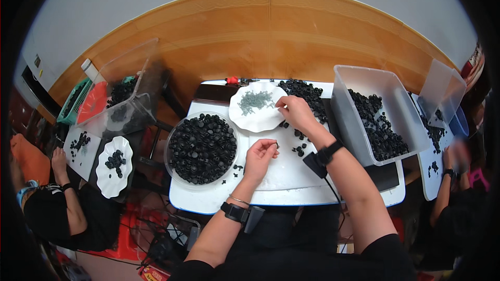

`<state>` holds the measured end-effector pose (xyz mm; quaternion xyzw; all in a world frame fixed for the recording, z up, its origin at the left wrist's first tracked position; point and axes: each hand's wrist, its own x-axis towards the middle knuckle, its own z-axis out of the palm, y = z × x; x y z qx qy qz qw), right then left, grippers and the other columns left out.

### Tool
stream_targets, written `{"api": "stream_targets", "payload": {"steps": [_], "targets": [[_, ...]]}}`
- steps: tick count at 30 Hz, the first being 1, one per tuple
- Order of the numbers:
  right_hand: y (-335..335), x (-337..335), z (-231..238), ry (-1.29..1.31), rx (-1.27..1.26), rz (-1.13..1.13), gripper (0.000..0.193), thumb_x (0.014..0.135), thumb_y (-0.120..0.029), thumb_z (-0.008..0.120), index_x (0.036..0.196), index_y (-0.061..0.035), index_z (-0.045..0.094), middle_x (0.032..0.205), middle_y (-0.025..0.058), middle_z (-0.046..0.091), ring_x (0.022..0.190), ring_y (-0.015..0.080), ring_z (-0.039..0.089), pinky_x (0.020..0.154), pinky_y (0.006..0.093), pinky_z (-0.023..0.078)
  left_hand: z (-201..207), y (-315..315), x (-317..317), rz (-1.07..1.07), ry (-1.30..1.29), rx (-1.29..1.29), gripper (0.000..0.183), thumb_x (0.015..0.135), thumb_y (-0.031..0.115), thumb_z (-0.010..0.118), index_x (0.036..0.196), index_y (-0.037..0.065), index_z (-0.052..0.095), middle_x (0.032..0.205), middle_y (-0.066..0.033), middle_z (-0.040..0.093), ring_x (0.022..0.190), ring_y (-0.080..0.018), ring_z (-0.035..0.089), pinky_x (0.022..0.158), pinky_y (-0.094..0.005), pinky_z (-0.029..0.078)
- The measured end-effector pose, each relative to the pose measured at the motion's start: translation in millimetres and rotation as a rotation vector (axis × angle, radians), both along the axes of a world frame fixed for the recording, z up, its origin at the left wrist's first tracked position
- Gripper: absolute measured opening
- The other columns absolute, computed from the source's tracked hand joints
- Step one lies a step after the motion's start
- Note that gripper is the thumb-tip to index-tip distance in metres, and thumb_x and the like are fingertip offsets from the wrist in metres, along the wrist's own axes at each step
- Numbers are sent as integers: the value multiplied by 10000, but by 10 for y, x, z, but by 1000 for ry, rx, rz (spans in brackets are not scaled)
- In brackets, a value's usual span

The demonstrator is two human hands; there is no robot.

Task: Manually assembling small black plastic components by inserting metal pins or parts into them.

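Note:
My left hand is over the white tabletop, thumb and fingers pinched on a small black rubber-like part, only its edge showing at the fingertips. My right hand is at the right rim of a white scalloped plate, with its fingertips pressed together. Whatever they hold, if anything, is too small to make out. On the plate lies a heap of tiny grey-green translucent pieces. Left of my left hand stands a round clear tub full of black round caps. Loose black parts are piled behind my right hand.
A large translucent bin with black parts stands on the right. Red-handled pliers lie at the back edge, against a wooden panel. Co-workers sit on both sides; the left one has a scalloped plate. A cable hangs from my right wrist.

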<state>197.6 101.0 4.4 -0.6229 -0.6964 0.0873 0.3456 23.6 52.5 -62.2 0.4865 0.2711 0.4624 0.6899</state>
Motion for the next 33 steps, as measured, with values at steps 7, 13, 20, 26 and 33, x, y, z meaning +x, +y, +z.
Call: {"api": "stream_targets", "payload": {"steps": [7,13,20,26,33], "targets": [[569,-84,-244,-362,-89,-196,153,734,-73,535,834,-90,650,842,143,640,807,305,621,697,397,493,-14,-18,-16,-18,-12,3,147,860,59,559,980,-26,564,847,-63,599,719,-94,561,663,-204,467],[620,-171,-277,-409,-183,-230,122,704,-107,573,801,-112,647,817,133,644,796,298,624,697,393,490,-9,-11,-5,-21,-31,7,147,856,58,565,978,-25,561,843,-57,595,725,-91,560,667,-206,466],[413,-173,-201,-269,-85,-24,146,699,-36,534,785,-50,650,793,171,626,765,322,615,708,389,492,-17,7,-6,-28,-16,14,147,856,55,565,984,-17,559,854,-53,594,732,-92,561,672,-208,466],[107,-205,65,91,-21,56,122,722,-32,570,811,-41,653,778,157,620,718,277,613,666,339,486,-53,35,-25,-23,-78,-15,154,861,52,554,999,-15,560,877,-62,602,743,-93,557,678,-203,464],[-617,-249,16,447,-49,118,102,768,-33,631,864,-3,645,755,79,632,690,133,615,627,248,483,-20,48,-50,-16,-200,-168,173,865,46,547,1023,-22,566,877,-63,610,733,-82,549,672,-189,463]]}}
